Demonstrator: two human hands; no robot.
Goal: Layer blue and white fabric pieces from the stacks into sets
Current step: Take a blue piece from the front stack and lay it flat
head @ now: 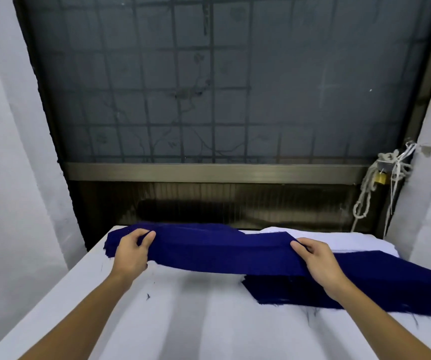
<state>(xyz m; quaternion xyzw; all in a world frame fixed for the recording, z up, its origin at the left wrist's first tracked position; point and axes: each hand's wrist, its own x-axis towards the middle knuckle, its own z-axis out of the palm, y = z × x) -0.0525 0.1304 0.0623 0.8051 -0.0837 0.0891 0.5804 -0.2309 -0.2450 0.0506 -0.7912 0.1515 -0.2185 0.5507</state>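
Left hand (131, 252) and right hand (318, 263) each hold one end of a long blue fabric piece (222, 253), grip curled tight on the cloth. Piece stretches between them just above the white-covered counter (183, 320). Blue stack (391, 289) at 4 o'clock, white stack (339, 242) at 2 o'clock behind it.

head-worn wide-angle view looks forward and down, close over the table (183, 320), facing the window (209, 87).

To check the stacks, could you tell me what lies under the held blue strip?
Under the long dark-blue fabric strip lie the white cloth-covered table and, at right, a stack of dark-blue pieces; its far edge is covered.
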